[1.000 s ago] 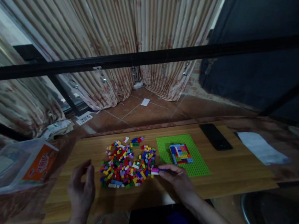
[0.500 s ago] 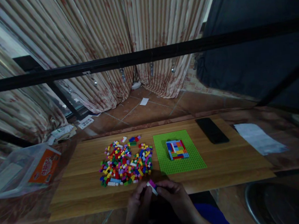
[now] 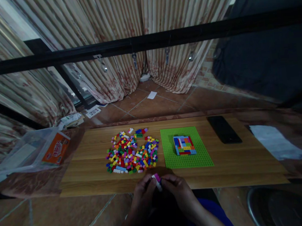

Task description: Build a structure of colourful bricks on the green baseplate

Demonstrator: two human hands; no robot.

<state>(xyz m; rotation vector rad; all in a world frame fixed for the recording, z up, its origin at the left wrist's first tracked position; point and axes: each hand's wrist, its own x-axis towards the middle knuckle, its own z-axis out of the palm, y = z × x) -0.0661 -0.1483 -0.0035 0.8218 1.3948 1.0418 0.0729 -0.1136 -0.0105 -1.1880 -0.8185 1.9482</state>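
Just off the table's front edge, my two hands meet around a small group of toy bricks (image 3: 157, 178). A white brick and a magenta one show there, pressed together, with a bit of dark blue at the right fingertips. My left hand (image 3: 144, 192) pinches the white brick from the left. My right hand (image 3: 180, 189) is closed at the right side of the group; its fingers partly hide what they grip. Beyond the hands, a block of multicoloured bricks (image 3: 185, 146) framed by a low wall stands on a green baseplate (image 3: 205, 159).
A loose heap of mixed bricks (image 3: 133, 152) covers the left-middle of the wooden table (image 3: 84, 167). A black phone (image 3: 224, 130) lies at the right, with white paper (image 3: 276, 141) beyond the table edge. A clear plastic box (image 3: 28, 154) stands left. A black rail (image 3: 145, 42) crosses behind.
The view has shifted, so the table sits higher and further right in the picture. Both hands still hold the joined bricks, which have turned slightly more upright.
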